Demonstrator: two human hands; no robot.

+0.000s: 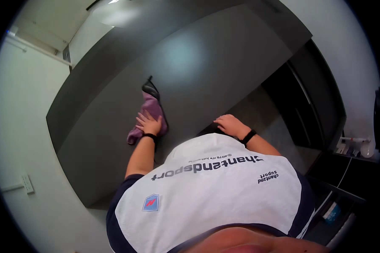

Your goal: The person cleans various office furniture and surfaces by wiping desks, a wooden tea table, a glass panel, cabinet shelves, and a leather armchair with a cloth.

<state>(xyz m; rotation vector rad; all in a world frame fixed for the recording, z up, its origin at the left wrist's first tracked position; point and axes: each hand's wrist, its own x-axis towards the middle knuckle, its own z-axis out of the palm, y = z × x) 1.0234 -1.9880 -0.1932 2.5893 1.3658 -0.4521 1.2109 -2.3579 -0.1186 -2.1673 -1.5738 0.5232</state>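
Note:
On the dark grey desk (pixel 190 80), a purple cloth (pixel 154 110) lies bunched in a long strip. A black object (pixel 150 87) with a narrow tip sits at the cloth's far end, touching it. My left hand (pixel 149 124) rests flat on the cloth with its fingers spread. My right hand (pixel 232 125) is at the desk's near edge, its fingers bent and close together over a dark shape; whether it holds anything is hidden. Each wrist wears a black band.
Dark cabinets (pixel 297 99) stand to the right, beyond the desk's near edge. A shelf at the far right carries a white bottle (pixel 367 149), and a blue package (pixel 332 213) lies lower down. A power strip (pixel 27 184) is on the left wall.

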